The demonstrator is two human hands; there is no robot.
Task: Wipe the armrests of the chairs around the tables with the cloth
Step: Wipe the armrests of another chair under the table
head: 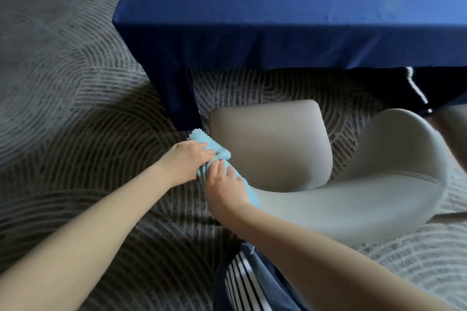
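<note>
A grey upholstered chair [353,199] stands before the table, its curved back and arms wrapping round the seat [270,144]. A light blue cloth [202,137] is draped over the chair's left armrest, which the cloth and my hands mostly hide. My left hand [187,159] grips the cloth at its upper end. My right hand [223,184] grips the cloth just below, fingers curled over it. The two hands nearly touch.
A table under a dark blue cloth [278,15] fills the top, its drape hanging to the floor at the left corner. Another grey chair [454,129] shows at the right edge. Patterned grey carpet [63,83] lies all around. My striped clothing [242,283] is at the bottom.
</note>
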